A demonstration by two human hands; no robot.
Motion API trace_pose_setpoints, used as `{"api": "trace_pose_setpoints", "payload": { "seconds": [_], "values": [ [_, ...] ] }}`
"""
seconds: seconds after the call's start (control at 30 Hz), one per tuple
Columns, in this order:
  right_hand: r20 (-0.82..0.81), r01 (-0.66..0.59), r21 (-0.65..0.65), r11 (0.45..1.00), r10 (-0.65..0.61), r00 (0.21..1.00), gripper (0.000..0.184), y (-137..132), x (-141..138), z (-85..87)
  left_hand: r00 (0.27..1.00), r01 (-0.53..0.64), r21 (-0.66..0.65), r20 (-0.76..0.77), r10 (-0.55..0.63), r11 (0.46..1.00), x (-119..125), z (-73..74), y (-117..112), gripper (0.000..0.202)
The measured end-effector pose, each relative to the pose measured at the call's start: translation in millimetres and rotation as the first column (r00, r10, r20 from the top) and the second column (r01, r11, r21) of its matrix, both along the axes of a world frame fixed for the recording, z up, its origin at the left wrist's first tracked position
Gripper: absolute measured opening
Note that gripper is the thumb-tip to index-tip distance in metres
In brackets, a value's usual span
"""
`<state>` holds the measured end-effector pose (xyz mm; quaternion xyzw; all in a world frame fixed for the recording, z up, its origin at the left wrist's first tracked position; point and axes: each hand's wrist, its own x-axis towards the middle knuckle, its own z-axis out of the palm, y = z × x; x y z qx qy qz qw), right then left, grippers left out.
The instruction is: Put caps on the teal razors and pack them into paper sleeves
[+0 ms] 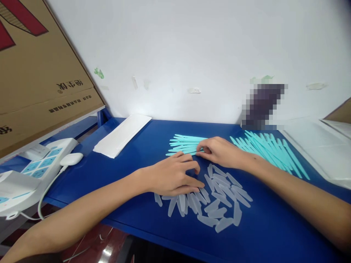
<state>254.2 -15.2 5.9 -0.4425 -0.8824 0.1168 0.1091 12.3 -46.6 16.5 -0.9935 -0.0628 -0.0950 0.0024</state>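
Note:
My right hand (218, 151) is at the right end of a row of slim teal plastic sticks (185, 140). Its thumb and forefinger are closed on one stick near the front of the row. My left hand (177, 175) hovers low over loose, frosted translucent plastic sleeves (222, 188), fingers bent and apart. Its lower fingertips reach the edge of the sleeve pile, and I cannot make out anything gripped in them. Part of the pile is hidden under this hand. A second, fanned heap of teal sticks (271, 151) lies beyond my right forearm.
A flat white packet (123, 134) lies on the blue table (109, 186) at back left. At the left are a white power strip (41, 164) with plugs and cable, and a large cardboard box (41, 69). Clear plastic trays (309, 146) sit at the right. A white wall stands behind.

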Motion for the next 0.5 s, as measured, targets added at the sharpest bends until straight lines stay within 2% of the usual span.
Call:
{"api": "trace_pose_setpoints", "payload": {
  "seconds": [0.13, 0.23, 0.3, 0.4, 0.47, 0.5],
  "values": [
    [-0.051, -0.040, 0.112, 0.993, 0.046, 0.998, 0.030, 2.4, 6.0, -11.5, 1.000, -0.029, 0.030, 0.005, 0.029, 0.999, -5.1, -0.5, 6.8, 0.026],
    [-0.060, -0.024, 0.204, 0.979, 0.037, 0.998, 0.034, 3.4, 10.4, -18.8, 0.999, -0.034, 0.045, -0.022, 0.035, 0.998, -9.1, 2.4, 10.4, 0.024],
    [-0.074, 0.042, 0.304, 0.952, -0.021, 0.997, 0.035, 4.3, 12.0, -22.6, 0.997, -0.034, 0.047, -0.061, 0.037, 0.998, -10.3, 4.1, 10.4, 0.024],
    [-0.136, 0.205, 0.463, 0.862, -0.160, 0.978, 0.033, 6.1, 12.8, -25.7, 0.990, -0.050, 0.026, -0.127, 0.053, 0.998, -11.0, 4.4, 9.6, 0.028],
    [-0.190, 0.292, 0.485, 0.824, -0.226, 0.955, 0.032, 6.4, 12.9, -26.0, 0.986, -0.083, 0.012, -0.145, 0.084, 0.996, -13.1, 3.7, 11.7, 0.028],
    [-0.214, 0.322, 0.456, 0.829, -0.249, 0.944, 0.031, 6.0, 12.9, -25.8, 0.984, -0.107, 0.011, -0.143, 0.108, 0.994, -15.2, 3.6, 14.4, 0.027]
  ]
}}
